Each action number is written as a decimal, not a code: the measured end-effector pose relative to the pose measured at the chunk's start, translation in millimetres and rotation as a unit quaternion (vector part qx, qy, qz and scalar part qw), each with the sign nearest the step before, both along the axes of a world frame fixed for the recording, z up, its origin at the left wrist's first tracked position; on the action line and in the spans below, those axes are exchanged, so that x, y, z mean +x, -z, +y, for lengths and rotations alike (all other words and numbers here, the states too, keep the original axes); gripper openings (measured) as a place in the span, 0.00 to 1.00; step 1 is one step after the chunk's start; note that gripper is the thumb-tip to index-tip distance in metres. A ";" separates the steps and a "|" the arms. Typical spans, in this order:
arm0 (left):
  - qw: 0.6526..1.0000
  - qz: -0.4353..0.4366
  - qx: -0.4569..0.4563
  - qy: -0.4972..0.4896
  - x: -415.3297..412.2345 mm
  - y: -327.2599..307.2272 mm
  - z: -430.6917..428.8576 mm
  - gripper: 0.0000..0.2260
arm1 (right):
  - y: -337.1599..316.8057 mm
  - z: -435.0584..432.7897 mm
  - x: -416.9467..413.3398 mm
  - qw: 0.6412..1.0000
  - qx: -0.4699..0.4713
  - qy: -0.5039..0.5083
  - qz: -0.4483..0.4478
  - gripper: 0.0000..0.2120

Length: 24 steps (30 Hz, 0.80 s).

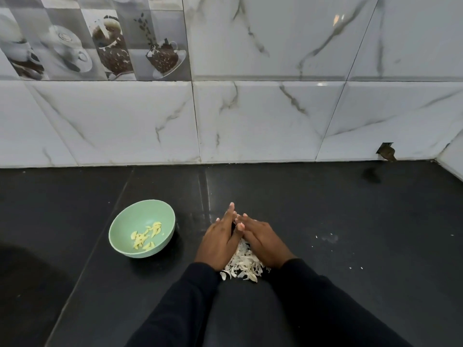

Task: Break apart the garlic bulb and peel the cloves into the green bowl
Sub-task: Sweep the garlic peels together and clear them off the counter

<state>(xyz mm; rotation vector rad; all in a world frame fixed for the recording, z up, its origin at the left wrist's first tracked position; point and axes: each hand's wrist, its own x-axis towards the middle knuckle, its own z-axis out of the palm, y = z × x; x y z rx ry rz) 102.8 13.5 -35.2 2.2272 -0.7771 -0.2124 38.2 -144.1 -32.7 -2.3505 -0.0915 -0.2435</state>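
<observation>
Skins (244, 265), white and papery, lie heaped on the black counter (325, 209) between both wrists, the hands cupped round the pile's far end. Left hand (220, 242) and right hand (263, 240) lean together with fingertips touching, fingers straight and closed; whether they hold anything I cannot tell. Peeled yellowish cloves (146, 236) sit in the green bowl (125, 221), near the left hand; behind stands a marble tile wall (275, 108).
</observation>
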 end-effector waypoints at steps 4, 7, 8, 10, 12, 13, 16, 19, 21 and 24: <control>0.999 -0.032 0.019 0.014 -12.8 8.4 11.1 0.34 | 8.9 1.4 -23.4 1.000 -0.011 -0.001 0.027 0.25; 0.999 -0.027 0.024 0.015 -21.4 12.6 15.2 0.31 | 13.5 11.6 -42.6 0.999 0.019 0.002 0.031 0.23; 0.999 -0.025 0.022 0.018 -23.6 12.1 16.5 0.31 | 14.8 15.3 -47.2 0.998 0.053 0.018 0.032 0.22; 1.000 -0.014 0.003 0.018 -29.0 9.4 18.9 0.30 | 13.0 21.6 -54.2 0.976 0.195 0.093 0.032 0.19; 1.000 -0.004 -0.019 0.002 -33.6 5.0 20.1 0.29 | 7.9 27.3 -55.8 0.943 0.283 0.172 0.012 0.18; 1.000 -0.009 -0.022 -0.003 -35.2 3.2 19.7 0.29 | 6.0 30.5 -55.0 0.939 0.281 0.197 0.004 0.19; 0.999 -0.026 -0.021 0.001 -38.5 5.2 17.0 0.28 | 1.6 41.7 -51.4 0.947 0.235 0.220 -0.004 0.18; 1.000 -0.027 -0.010 0.002 -45.4 7.4 15.5 0.29 | 1.6 50.9 -50.7 0.955 0.188 0.229 0.009 0.15; 1.000 -0.020 -0.011 -0.006 -51.9 8.1 14.1 0.29 | -0.9 56.0 -52.1 0.953 0.180 0.243 0.020 0.14; 0.999 0.006 -0.021 -0.025 -61.1 8.3 11.6 0.28 | -1.2 61.6 -52.7 0.945 0.197 0.260 0.017 0.16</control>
